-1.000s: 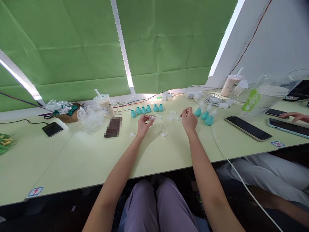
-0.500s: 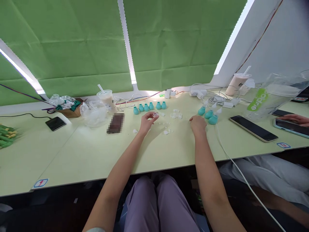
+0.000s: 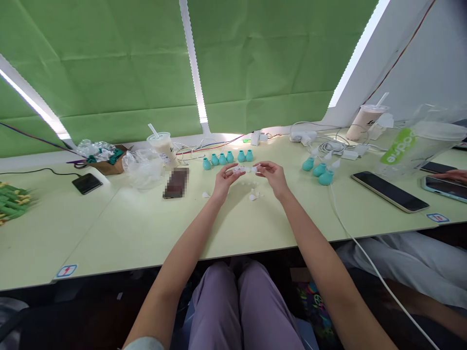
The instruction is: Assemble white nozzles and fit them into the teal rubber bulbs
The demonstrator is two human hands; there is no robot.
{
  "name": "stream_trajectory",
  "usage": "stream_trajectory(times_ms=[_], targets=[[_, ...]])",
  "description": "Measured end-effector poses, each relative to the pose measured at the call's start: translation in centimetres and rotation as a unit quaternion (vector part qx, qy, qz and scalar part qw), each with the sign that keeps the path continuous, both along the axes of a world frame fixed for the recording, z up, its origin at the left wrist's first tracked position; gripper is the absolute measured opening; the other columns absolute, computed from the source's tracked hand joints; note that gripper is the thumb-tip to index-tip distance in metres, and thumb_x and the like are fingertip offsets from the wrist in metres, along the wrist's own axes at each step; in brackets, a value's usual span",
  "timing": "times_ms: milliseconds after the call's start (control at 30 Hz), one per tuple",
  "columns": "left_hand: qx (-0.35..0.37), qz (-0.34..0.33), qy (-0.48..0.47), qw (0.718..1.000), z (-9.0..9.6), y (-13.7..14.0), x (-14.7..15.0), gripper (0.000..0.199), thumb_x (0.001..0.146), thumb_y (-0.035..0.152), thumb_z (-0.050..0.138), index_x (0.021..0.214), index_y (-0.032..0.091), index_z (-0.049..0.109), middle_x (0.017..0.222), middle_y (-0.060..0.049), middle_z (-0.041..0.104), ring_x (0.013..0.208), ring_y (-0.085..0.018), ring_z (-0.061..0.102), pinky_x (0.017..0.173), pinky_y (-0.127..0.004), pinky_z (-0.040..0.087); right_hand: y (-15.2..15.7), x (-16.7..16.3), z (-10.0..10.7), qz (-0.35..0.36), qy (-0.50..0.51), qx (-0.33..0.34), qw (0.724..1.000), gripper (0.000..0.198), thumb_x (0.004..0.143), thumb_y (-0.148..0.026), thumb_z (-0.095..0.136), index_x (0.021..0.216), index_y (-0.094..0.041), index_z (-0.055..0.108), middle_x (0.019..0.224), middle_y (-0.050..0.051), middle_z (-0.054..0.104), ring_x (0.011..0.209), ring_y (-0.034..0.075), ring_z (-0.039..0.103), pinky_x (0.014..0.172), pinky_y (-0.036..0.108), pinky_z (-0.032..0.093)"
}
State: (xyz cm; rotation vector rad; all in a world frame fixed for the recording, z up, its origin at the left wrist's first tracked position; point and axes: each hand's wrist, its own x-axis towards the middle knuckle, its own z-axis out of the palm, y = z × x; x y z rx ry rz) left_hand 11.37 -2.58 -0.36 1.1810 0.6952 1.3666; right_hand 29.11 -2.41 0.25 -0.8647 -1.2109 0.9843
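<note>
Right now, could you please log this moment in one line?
left hand: holds clear piece | right hand: holds white piece | teal bulbs: six farther back, three at right

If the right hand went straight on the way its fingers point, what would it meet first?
Probably the clear piece in the left hand: the right hand points across toward it, a small white piece at its fingertips. Depth is unclear, so a pale piece showing between them might come first.
</note>
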Motion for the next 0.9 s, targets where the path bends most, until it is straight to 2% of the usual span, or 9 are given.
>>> stream_trajectory(times_ms=[133, 367, 500, 600, 800, 900], targets=[[-0.002, -0.022, 0.001, 1.0, -0.2, -0.2, 0.4, 0.038, 0.064, 0.036, 0.076, 0.091, 0.015, 0.06, 0.089, -0.005, 0.071, 0.088, -0.022, 0.068, 0.097, -0.042, 0.043, -0.4, -1.2, -0.1, -0.001, -0.001, 0.013, 1.0, 0.024, 0.062, -0.039, 0.074, 0.075, -0.021, 0.065, 0.082, 0.002, 0.068, 0.08, 0.015, 0.062, 0.065, 0.027, 0.054], [-0.013, -0.051, 0.015, 0.999, -0.2, -0.3, 0.8, 0.041, 0.063, 0.04, 0.075, 0.087, 0.017, 0.052, 0.086, -0.002, 0.07, 0.084, -0.021, 0.069, 0.096, -0.042, 0.044, -0.2, -1.0, -0.2, -0.018, 0.022, 0.018, 0.999, 0.028, 0.061, -0.042, 0.075, 0.074, -0.021, 0.063, 0.083, 0.002, 0.069, 0.082, 0.016, 0.063, 0.078, 0.032, 0.053], [-0.011, -0.038, 0.029, 0.999, -0.2, -0.3, 0.8, 0.042, 0.063, 0.043, 0.074, 0.088, 0.017, 0.052, 0.083, -0.002, 0.068, 0.079, -0.018, 0.069, 0.091, -0.039, 0.046, -0.5, -1.1, -0.1, -0.008, 0.012, 0.024, 1.0, 0.027, 0.063, -0.042, 0.074, 0.075, -0.021, 0.063, 0.085, 0.002, 0.068, 0.083, 0.016, 0.063, 0.079, 0.032, 0.053], [0.019, 0.005, 0.069, 0.997, -0.1, -0.2, 0.8, 0.041, 0.061, 0.041, 0.075, 0.088, 0.017, 0.058, 0.085, -0.003, 0.067, 0.076, -0.014, 0.065, 0.083, -0.034, 0.049, -0.6, -1.2, -0.1, -0.016, -0.005, 0.024, 1.0, 0.028, 0.065, -0.045, 0.071, 0.077, -0.021, 0.061, 0.086, 0.003, 0.068, 0.085, 0.016, 0.063, 0.078, 0.031, 0.054], [0.091, 0.065, 0.173, 0.979, 0.0, -0.3, 0.7, 0.031, 0.064, 0.039, 0.072, 0.085, 0.017, 0.067, 0.094, -0.006, 0.063, 0.085, -0.014, 0.057, 0.076, -0.027, 0.048, -0.9, -1.3, 0.2, -0.006, -0.047, 0.025, 0.999, 0.027, 0.069, -0.045, 0.066, 0.08, -0.022, 0.059, 0.089, 0.003, 0.068, 0.087, 0.016, 0.063, 0.068, 0.027, 0.053], [0.105, 0.042, 0.186, 0.976, -0.3, -0.4, 0.9, 0.031, 0.068, 0.042, 0.068, 0.087, 0.017, 0.065, 0.098, -0.007, 0.062, 0.091, -0.016, 0.058, 0.078, -0.028, 0.048, -1.2, -1.5, 0.5, 0.001, -0.039, 0.042, 0.998, 0.022, 0.071, -0.041, 0.066, 0.08, -0.022, 0.06, 0.088, 0.003, 0.068, 0.085, 0.016, 0.062, 0.068, 0.026, 0.052]])
